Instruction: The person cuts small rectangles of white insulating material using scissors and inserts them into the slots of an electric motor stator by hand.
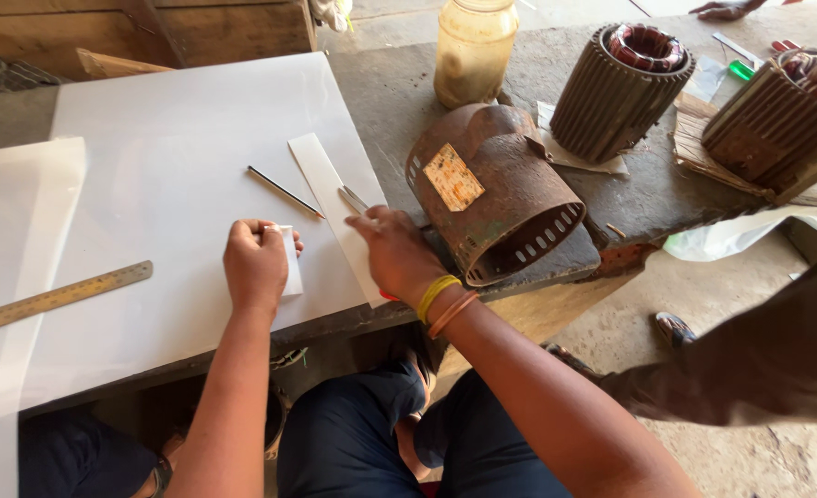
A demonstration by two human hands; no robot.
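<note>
My left hand is closed on a small white paper piece and rests on a large white sheet. My right hand grips scissors, their metal blades pointing up across a long white paper strip; a red handle part shows under the wrist. A thin dark pencil lies just left of the strip, between the two hands. Yellow and orange bands circle my right wrist.
A metal ruler lies at the left. A rusty motor housing sits right of my right hand, with a jar and two ribbed motor stators behind. Another person's arm and hand are at right.
</note>
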